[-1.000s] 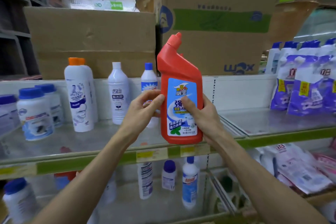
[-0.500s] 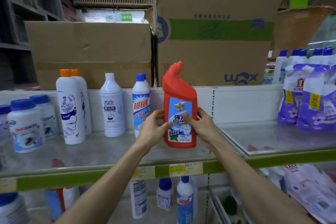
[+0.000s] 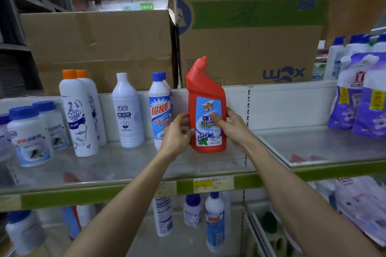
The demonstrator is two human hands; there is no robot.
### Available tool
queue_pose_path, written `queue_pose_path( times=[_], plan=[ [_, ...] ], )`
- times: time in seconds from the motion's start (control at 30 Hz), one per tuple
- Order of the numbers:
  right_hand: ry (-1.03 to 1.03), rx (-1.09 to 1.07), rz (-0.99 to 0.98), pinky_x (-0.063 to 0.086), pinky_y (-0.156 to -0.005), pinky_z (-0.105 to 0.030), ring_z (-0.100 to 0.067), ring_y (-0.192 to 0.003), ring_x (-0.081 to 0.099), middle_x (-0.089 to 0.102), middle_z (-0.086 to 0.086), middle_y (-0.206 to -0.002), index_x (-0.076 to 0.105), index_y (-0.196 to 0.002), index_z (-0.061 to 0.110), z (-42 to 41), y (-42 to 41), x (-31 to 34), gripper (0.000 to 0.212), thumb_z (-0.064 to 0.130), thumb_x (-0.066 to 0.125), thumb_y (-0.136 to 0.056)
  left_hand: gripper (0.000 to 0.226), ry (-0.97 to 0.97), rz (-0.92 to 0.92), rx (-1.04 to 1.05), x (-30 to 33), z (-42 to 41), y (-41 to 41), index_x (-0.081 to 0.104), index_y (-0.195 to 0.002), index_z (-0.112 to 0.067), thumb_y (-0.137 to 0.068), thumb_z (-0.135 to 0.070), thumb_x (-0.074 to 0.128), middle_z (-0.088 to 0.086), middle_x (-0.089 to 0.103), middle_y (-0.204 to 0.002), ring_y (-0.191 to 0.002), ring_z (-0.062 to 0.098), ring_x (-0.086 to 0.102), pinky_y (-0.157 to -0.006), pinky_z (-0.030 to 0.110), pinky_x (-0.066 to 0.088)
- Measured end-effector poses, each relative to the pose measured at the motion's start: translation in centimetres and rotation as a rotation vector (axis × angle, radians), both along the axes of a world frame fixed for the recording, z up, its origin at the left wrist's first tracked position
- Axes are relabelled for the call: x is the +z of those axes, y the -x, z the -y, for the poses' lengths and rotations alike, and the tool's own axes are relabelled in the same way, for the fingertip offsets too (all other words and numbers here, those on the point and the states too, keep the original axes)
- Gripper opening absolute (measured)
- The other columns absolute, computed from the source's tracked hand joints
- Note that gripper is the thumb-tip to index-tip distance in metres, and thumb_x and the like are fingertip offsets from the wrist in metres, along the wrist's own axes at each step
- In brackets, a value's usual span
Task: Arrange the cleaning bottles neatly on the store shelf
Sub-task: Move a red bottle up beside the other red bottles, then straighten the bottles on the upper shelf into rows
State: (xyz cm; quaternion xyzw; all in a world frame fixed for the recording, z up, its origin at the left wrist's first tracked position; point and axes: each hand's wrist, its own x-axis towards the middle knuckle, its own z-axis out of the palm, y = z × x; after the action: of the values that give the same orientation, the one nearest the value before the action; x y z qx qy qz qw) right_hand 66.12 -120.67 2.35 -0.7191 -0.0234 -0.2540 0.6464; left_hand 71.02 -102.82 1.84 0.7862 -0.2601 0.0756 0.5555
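Both the left hand (image 3: 177, 131) and right hand (image 3: 231, 129) grip the red bottle (image 3: 205, 108) between them at its waist, where the rigid, smooth, probably heavy-when-full plastic holds best.

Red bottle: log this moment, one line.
red bottle upright on shelf | left hand, right hand gripping sides | label forward

Two bare forearms enter from the bottom edge, one from about 7 o'clock, the other from about 5 o'clock. No sleeve covers either as far as the frame shows. The left hand (image 3: 177, 131) and right hand (image 3: 231, 126) are ungloved, with no ring, watch or band showing. Fingernails look short and plain. The thumbs show clearly.
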Motion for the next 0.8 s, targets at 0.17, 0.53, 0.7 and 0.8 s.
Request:
queue_pose_path(
  times=[0.17,0.53,0.7,0.8],
  plan=[
    [0.024,0.002,-0.005,0.063,-0.082,-0.035,-0.017,-0.096,0.074,0.072,-0.002,-0.114,0.056,-0.127,0.018,-0.1,0.2,0.1,0.036,0.029,0.068,-0.094,0.051,-0.049,0.006,0.009,0.2,-0.1,0.8,0.046,-0.141,-0.014,-0.094,-0.011,0.066,0.006,0.063,-0.13,-0.112,0.023,0.065,-0.088,0.05,0.06],
    [0.505,-0.424,-0.093,0.054,-0.087,-0.032,-0.02,-0.11,0.064,0.063,-0.009,-0.133,0.058,-0.134,0.012,-1.4,3.6,0.2,0.045,0.04,0.061,-0.098,0.015,0.227,0.026,-0.162,-0.6,-4.4,8.5,0.066,-0.11,-0.004,-0.099,-0.01,0.058,0.009,0.07,-0.088,-0.072,0.023,0.072,-0.07,0.043,0.063],
    [0.652,-0.519,0.163,0.052,-0.08,-0.02,-0.012,-0.094,0.06,0.064,-0.002,-0.103,0.067,-0.104,0.011,-3.2,8.3,-1.9,0.02,0.029,0.062,-0.099,0.015,0.202,0.045,-0.373,-4.8,-7.3,12.6,0.067,-0.103,-0.005,-0.1,-0.013,0.055,0.007,0.066,-0.068,-0.056,0.026,0.064,-0.054,0.038,0.055],
    [0.727,-0.525,0.29,0.041,-0.069,-0.005,-0.007,-0.081,0.056,0.064,0.002,-0.092,0.068,-0.096,0.007,-4.5,10.9,-3.6,0.019,0.025,0.062,-0.099,0.013,0.148,0.015,-0.43,-9.1,-8.0,13.6,0.067,-0.101,-0.007,-0.101,-0.01,0.054,0.005,0.066,-0.062,-0.051,0.025,0.062,-0.049,0.043,0.052]
  ],
)
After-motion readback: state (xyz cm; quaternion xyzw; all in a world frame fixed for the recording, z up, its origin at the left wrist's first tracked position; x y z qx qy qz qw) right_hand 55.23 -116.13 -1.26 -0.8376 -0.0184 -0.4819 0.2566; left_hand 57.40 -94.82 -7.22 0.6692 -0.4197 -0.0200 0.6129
